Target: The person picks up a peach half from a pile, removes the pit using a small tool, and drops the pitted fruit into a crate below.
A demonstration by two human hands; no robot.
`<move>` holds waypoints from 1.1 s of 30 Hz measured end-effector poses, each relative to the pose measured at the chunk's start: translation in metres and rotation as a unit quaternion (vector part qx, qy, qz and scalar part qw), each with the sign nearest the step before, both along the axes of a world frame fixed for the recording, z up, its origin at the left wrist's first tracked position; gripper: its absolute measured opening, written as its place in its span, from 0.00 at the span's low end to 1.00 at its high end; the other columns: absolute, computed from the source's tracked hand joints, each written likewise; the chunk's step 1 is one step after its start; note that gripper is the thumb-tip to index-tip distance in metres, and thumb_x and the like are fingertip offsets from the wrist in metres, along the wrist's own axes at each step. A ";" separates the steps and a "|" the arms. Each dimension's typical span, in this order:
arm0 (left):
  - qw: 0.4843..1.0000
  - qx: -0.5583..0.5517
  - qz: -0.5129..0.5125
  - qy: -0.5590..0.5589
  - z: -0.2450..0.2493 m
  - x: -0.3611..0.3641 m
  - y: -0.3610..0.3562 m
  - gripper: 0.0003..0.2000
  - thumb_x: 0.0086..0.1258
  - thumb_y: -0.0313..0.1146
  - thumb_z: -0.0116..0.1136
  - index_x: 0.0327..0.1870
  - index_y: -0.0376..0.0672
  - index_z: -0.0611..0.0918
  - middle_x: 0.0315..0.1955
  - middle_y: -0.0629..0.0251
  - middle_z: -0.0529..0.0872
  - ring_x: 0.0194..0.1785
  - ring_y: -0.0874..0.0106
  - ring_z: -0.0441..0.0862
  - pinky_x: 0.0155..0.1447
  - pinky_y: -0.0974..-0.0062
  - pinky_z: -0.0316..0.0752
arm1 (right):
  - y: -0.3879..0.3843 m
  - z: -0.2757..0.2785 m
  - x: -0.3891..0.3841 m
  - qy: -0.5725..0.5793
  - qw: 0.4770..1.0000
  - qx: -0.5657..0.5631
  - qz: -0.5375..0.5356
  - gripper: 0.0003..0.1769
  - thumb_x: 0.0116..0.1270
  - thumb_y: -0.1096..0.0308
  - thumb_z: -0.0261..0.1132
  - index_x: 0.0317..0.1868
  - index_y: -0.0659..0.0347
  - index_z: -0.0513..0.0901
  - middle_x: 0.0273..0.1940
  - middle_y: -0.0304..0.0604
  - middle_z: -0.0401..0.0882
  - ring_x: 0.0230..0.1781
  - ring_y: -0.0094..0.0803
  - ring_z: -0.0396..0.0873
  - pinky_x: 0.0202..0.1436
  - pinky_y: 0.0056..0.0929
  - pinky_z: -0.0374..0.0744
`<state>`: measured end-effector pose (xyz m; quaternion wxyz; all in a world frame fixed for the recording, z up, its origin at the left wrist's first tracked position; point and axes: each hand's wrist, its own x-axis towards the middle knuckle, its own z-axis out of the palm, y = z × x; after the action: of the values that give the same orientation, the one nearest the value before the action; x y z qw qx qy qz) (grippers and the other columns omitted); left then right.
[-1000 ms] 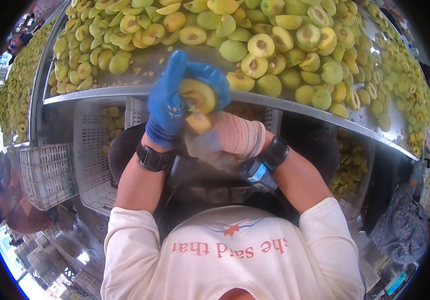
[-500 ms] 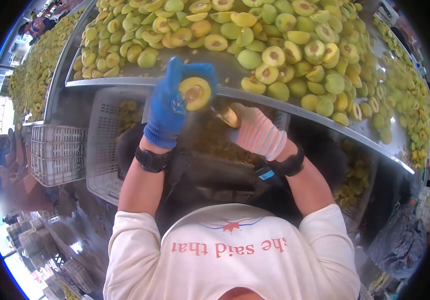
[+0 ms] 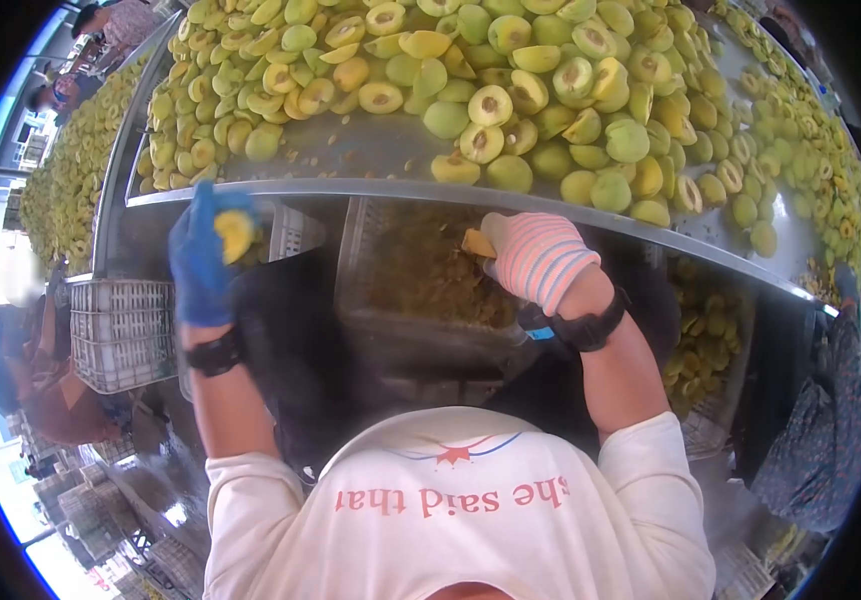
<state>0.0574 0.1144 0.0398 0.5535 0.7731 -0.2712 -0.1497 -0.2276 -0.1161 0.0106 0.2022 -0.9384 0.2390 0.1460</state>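
My left hand (image 3: 202, 250), in a blue glove and smeared by motion, holds a yellow fruit half (image 3: 237, 234) just below the metal table's front edge. To the right, my right hand (image 3: 542, 258), in a pink-striped glove, is closed around a small tan object (image 3: 477, 243) that juts from its fingertips; I cannot make out what it is. This hand hovers at the right side of a crate (image 3: 350, 255) containing brownish scraps. Halved green-yellow fruits (image 3: 490, 105) lie heaped on the metal table (image 3: 350, 188), many cut side up.
White crates (image 3: 122, 335) are stacked at the left, near a seated person (image 3: 55, 385). Another crate of fruit halves (image 3: 700, 340) stands below the table at the right. A person in patterned clothing (image 3: 805, 460) is at the far right.
My left hand has moved left and down with a fruit half, away from my right hand. My right hand has shifted slightly right. The view has turned a little, and the scrap crate shows more.
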 end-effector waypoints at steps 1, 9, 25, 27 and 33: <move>0.974 0.197 0.044 -0.105 0.002 0.027 0.022 0.23 0.79 0.54 0.53 0.44 0.40 0.88 0.38 0.58 0.90 0.39 0.64 0.87 0.46 0.68 0.80 | -0.001 0.000 -0.003 -0.007 1.000 -0.002 -0.004 0.11 0.69 0.67 0.60 0.44 0.63 0.86 0.36 0.58 0.88 0.41 0.53 0.88 0.44 0.47 0.84; 0.921 0.128 -0.146 -0.339 -0.059 0.031 -0.060 0.09 0.70 0.35 0.64 0.46 0.42 0.87 0.41 0.53 0.88 0.47 0.55 0.86 0.52 0.60 0.79 | 0.003 0.001 0.001 -0.066 0.998 -0.008 -0.022 0.14 0.66 0.61 0.67 0.45 0.61 0.83 0.35 0.57 0.87 0.41 0.55 0.86 0.44 0.48 0.82; 0.750 0.573 -0.169 -0.283 -0.056 0.127 -0.082 0.16 0.64 0.48 0.65 0.43 0.47 0.91 0.43 0.56 0.91 0.51 0.56 0.87 0.58 0.60 0.80 | 0.011 -0.018 0.045 -0.106 0.992 -0.008 0.063 0.16 0.62 0.60 0.73 0.40 0.61 0.78 0.31 0.52 0.85 0.35 0.55 0.84 0.36 0.48 0.80; 0.720 0.616 -0.116 -0.298 -0.047 0.145 -0.073 0.18 0.65 0.50 0.66 0.43 0.46 0.91 0.42 0.57 0.91 0.51 0.55 0.88 0.58 0.60 0.80 | 0.013 -0.015 0.051 -0.088 0.994 0.011 0.071 0.15 0.62 0.61 0.70 0.42 0.61 0.77 0.30 0.53 0.85 0.35 0.54 0.85 0.36 0.48 0.80; 0.887 0.401 0.031 -0.226 -0.036 0.142 -0.082 0.26 0.66 0.51 0.68 0.60 0.45 0.84 0.46 0.49 0.90 0.55 0.53 0.87 0.60 0.58 0.79 | 0.020 -0.022 0.064 -0.106 0.991 0.014 0.079 0.13 0.64 0.62 0.68 0.42 0.61 0.78 0.30 0.54 0.84 0.33 0.53 0.85 0.34 0.47 0.79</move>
<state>0.1994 0.0323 0.0040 0.1245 0.9502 -0.2813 -0.0494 -0.1632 -0.0964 -0.0114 0.2268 -0.9617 0.1393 0.0648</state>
